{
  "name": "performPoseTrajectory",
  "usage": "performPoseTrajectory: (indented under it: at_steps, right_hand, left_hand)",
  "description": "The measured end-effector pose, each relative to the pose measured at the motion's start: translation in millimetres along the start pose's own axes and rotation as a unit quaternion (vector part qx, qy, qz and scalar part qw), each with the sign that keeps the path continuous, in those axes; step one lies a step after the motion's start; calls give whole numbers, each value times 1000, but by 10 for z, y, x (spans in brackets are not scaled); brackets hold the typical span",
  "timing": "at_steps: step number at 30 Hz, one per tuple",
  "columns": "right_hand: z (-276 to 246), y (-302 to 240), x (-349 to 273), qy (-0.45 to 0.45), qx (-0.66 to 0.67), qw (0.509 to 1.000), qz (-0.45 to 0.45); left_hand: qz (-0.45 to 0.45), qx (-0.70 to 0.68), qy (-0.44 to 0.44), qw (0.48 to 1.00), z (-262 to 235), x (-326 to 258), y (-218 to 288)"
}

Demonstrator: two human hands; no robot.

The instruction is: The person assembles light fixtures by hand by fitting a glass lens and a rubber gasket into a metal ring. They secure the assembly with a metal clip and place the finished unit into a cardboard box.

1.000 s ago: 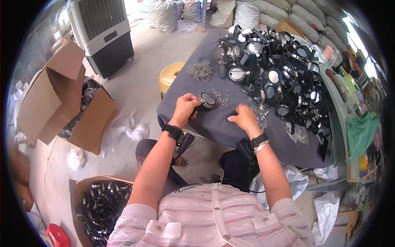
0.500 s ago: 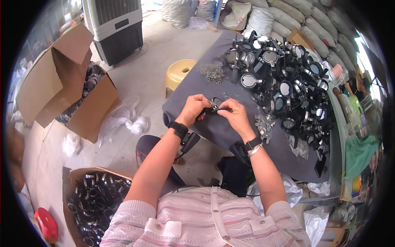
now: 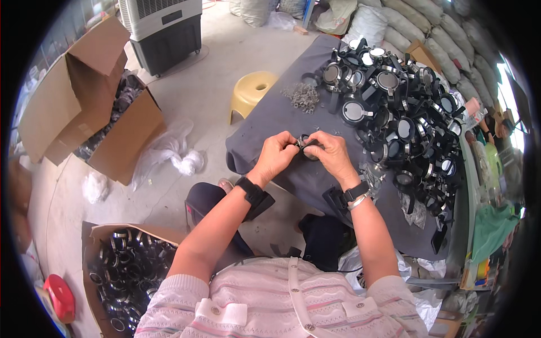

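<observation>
Over the near edge of the grey cloth-covered table [image 3: 265,121], both hands meet on a dark watch [image 3: 308,151] with a black strap. My left hand [image 3: 276,156] is closed, its thumb and fingertips pinching the strap from the left. My right hand [image 3: 332,156] pinches it from the right; the fingers partly hide the watch. Past my hands lies a small heap of silver metal pieces [image 3: 302,98], and more silver pieces [image 3: 372,173] lie right of my right wrist. A big pile of round-faced, black-strapped watches [image 3: 389,81] covers the table's right side.
At lower left stands an open carton [image 3: 107,228] full of similar watches. A yellow stool [image 3: 246,94] is beyond the table's left edge. Farther left are a large open cardboard box [image 3: 128,138], a plastic bag [image 3: 189,162] and an air cooler [image 3: 166,45]. Sacks [image 3: 445,53] line the back.
The view has shifted slightly, so the table appears farther right and lower. My hands stay together on the watch, with the right hand turned more over it.
</observation>
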State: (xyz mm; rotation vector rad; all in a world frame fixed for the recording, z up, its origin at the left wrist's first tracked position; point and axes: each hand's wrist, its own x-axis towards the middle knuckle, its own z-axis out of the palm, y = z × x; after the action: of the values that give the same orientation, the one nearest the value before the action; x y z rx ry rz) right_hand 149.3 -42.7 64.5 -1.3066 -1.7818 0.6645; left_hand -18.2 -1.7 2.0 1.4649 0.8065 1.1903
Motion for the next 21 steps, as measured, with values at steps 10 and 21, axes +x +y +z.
performPoseTrajectory:
  at_steps: [10,21]
  right_hand:
    - [-83,-79,341,-81,-105,990,-55]
    - [-71,71,580,-136,-95,984,-60]
  left_hand:
    - [144,214,31,966,-21,-27,39]
    - [124,237,56,962,-32,3,51]
